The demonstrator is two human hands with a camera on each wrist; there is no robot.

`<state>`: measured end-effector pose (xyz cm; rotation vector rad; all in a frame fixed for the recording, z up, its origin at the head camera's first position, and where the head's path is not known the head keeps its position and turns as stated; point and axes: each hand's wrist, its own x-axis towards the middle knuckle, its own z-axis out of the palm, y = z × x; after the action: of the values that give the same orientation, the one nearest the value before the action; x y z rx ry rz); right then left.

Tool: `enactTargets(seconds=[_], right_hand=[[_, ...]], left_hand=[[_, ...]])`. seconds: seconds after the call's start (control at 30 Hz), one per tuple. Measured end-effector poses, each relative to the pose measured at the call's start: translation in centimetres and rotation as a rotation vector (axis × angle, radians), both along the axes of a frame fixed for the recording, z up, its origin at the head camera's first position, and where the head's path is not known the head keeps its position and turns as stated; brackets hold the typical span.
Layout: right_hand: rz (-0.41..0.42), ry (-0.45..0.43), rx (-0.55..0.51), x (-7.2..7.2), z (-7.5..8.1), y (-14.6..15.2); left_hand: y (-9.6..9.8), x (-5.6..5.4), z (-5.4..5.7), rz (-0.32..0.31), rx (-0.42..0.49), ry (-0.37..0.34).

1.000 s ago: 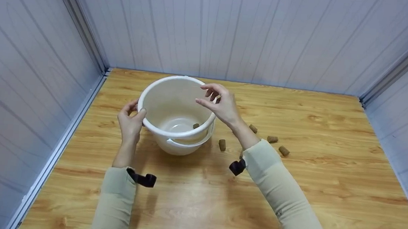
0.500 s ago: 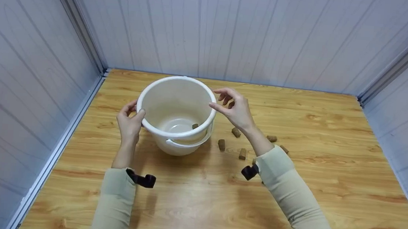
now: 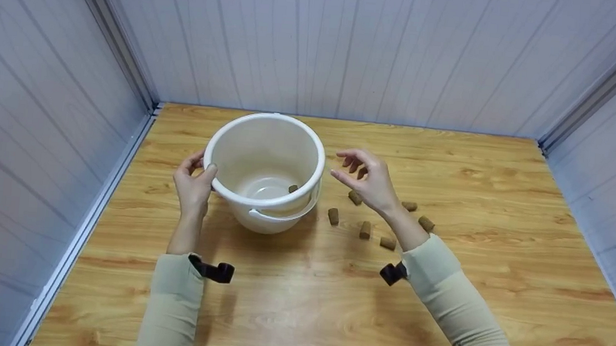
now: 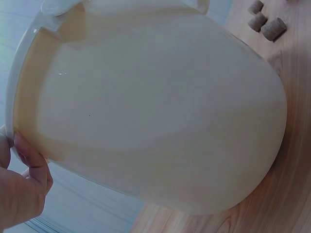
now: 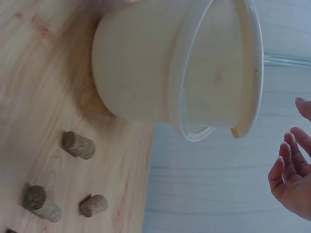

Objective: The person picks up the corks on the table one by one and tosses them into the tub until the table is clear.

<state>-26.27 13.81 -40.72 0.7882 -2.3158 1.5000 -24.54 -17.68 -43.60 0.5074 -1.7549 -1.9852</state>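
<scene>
A white bucket point(image 3: 260, 213) stands on the wooden surface, with one brown cork point(image 3: 293, 189) inside near its bottom. My left hand point(image 3: 192, 188) grips the bucket's rim at its left side, thumb over the edge and fingers outside; the left wrist view shows these fingers point(image 4: 31, 155) under the rim. To the right of the bucket, my right hand point(image 3: 366, 181) hovers apart from it with loosely bent fingers and nothing between them. Several corks lie on the surface below that hand, among them one cork point(image 3: 333, 216) close to the bucket and another cork point(image 3: 365, 230) beside it.
The bucket's white handle point(image 3: 287, 216) hangs down at its front right. Pale panel walls point(image 3: 319, 46) enclose the wooden surface point(image 3: 285, 310) at the back, left and right. A black wrist camera point(image 3: 218, 272) sticks out from the left sleeve.
My right hand has moved from over the bucket's right rim outward to the right and slightly nearer, uncovering more corks. My left hand keeps its grip on the rim.
</scene>
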Motion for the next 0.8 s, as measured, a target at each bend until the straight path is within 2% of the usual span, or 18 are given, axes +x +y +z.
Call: enactTargets(seconds=[0.13, 0.47, 0.57, 0.7, 0.8], right_hand=[[-0.010, -0.005, 0.009, 0.6, -0.7, 0.6], [-0.033, -0.081, 0.032, 2.1, -2.9, 1.6], [-0.041, -0.083, 0.052, 3.3, -2.2, 1.5], [-0.042, -0.073, 0.071, 3.8, -3.2, 2.2], [-0.044, -0.081, 0.078, 3.4, -5.2, 3.1]], left_hand=[[0.0, 0.0, 0.0, 0.005, 0.003, 0.001], [0.1, 0.0, 0.1, 0.008, 0.007, 0.016], [0.1, 0.0, 0.2, 0.007, -0.011, 0.011], [0.1, 0.0, 0.2, 0.006, -0.019, 0.001], [0.1, 0.1, 0.1, 0.008, -0.015, -0.006]])
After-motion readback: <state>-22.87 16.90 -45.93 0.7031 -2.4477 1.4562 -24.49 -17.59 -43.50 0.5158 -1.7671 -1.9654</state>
